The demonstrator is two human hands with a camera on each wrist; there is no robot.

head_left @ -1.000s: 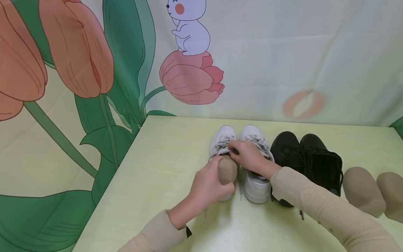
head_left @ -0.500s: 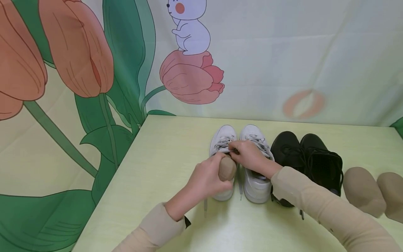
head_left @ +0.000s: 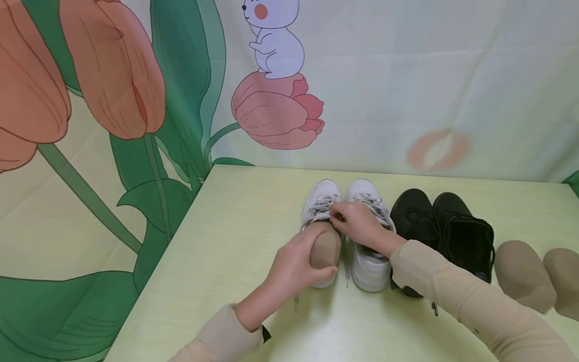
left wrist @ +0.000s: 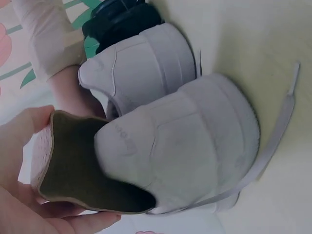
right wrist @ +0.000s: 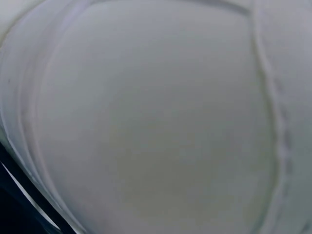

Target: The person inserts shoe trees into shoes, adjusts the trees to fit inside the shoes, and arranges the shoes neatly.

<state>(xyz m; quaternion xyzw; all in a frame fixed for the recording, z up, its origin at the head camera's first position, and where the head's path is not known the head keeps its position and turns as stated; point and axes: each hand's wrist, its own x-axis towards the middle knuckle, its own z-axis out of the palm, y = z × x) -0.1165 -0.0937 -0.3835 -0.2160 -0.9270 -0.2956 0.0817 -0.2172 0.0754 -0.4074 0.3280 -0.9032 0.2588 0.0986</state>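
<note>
Pale table point(head_left: 235, 221), brown insert point(head_left: 324, 249) more visible than before

- A printed backdrop point(head_left: 362, 95), pale and faintly creased, fills the area beyond the far edge and left side of the table point(head_left: 235, 221).
- Large orange tulips point(head_left: 115, 70) cover its upper left, among broad green leaves point(head_left: 181, 60) and stems point(head_left: 90, 196).
- Nearer the middle, a white cartoon animal point(head_left: 280, 53) with a round coral cheek sits on a pink bloom point(head_left: 273, 113).
- Farther right is a blurred pinkish ring shape point(head_left: 439, 150).
- The tabletop is pale yellow-green, with soft shadows and a lighter sheen toward its near edge.
</note>
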